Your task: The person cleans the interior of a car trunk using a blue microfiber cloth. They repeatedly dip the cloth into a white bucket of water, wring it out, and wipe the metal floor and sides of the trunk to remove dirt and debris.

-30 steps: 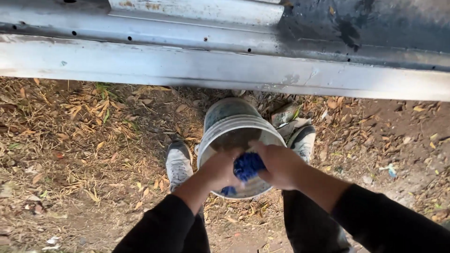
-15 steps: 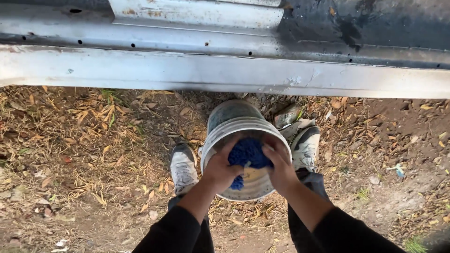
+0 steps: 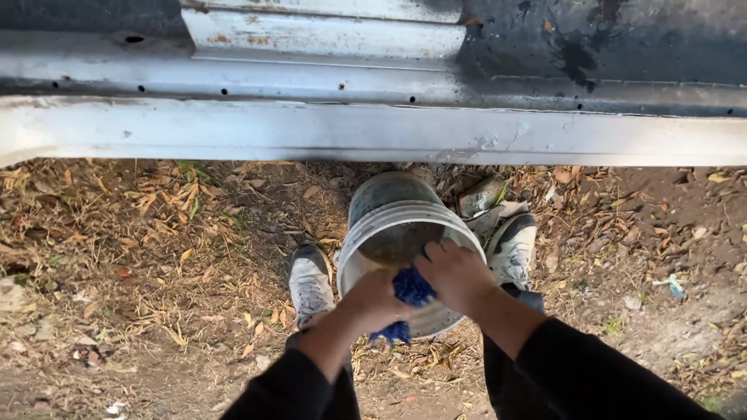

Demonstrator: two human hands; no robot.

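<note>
A blue shaggy wash cloth [image 3: 408,294] is squeezed between both my hands over a white plastic bucket [image 3: 366,233] that stands on the ground between my shoes. My left hand [image 3: 372,302] grips the cloth's lower end, and a blue tail hangs below it. My right hand [image 3: 457,274] is closed over the upper end, above the bucket's near rim. Murky water shows inside the bucket. Black sleeves cover both forearms.
A dirty white metal sill or vehicle body edge [image 3: 373,128] runs across the top, with a dark scorched panel [image 3: 622,47] at upper right. Bare dirt with dry leaves and straw [image 3: 140,257] surrounds the bucket. My grey shoes [image 3: 310,280] flank it.
Both hands have pulled the cloth back toward me and closed tighter on it, so less blue shows than half a second ago. The view shifted slightly downward.
</note>
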